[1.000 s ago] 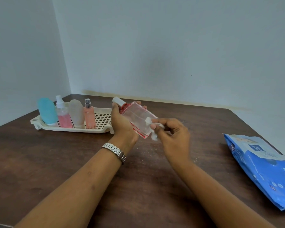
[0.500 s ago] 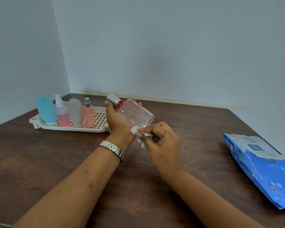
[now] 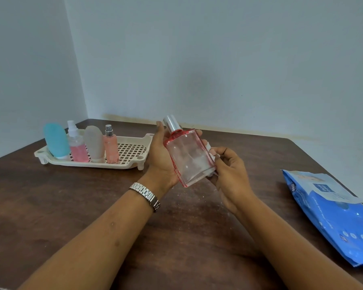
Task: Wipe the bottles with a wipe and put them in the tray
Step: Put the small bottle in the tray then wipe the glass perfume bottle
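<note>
My left hand [image 3: 161, 162] grips a flat clear bottle [image 3: 189, 158] with red edges and a silver cap, held nearly upright above the table. My right hand [image 3: 228, 174] pinches a small white wipe [image 3: 211, 158] against the bottle's right edge; most of the wipe is hidden behind the bottle and my fingers. At the back left stands the cream slatted tray [image 3: 132, 150]. It holds a teal bottle [image 3: 56, 141], a pink spray bottle [image 3: 77, 145], a frosted grey bottle [image 3: 94, 144] and a slim pink bottle [image 3: 111, 145], all upright in its left half.
A blue pack of wipes [image 3: 333, 214] lies at the table's right edge. The dark wooden table [image 3: 61, 206] meets walls at the back and left. White crumbs are scattered on the wood below my hands.
My left hand turned the bottle from tilted left to nearly upright and moved it right. My right hand slid the wipe from the bottle's lower end to its right edge.
</note>
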